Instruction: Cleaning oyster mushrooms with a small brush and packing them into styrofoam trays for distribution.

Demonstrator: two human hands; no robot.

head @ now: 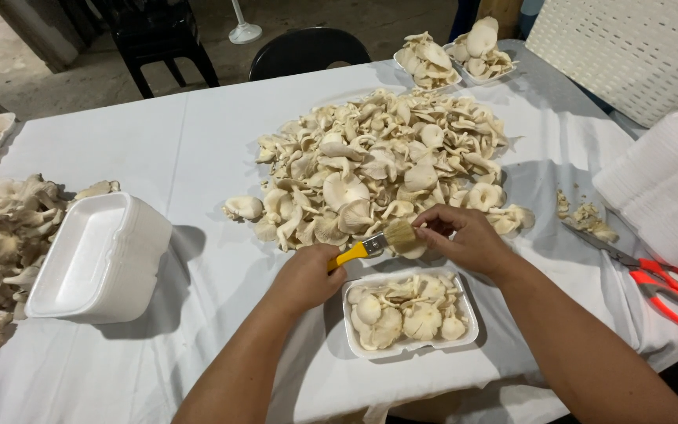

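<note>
The left hand (pixel 305 276) is closed around a yellow-handled flat paintbrush (pixel 378 243); the right hand (pixel 464 235) pinches a pale oyster mushroom (pixel 416 250) at the bristles, above the white foam tray of mushrooms (pixel 410 314) on the desk (pixel 198 141). Pressing hard would likely tear the thin cap — a loose pinch could drop it.

Filled tray (pixel 410 314) lies at centre; mushroom heap (pixel 386 165) at twelve o'clock behind it, stacked empty trays (pixel 96 259) at nine, scissors (pixel 668 286) at three, all on the table (pixel 158 141)
</note>
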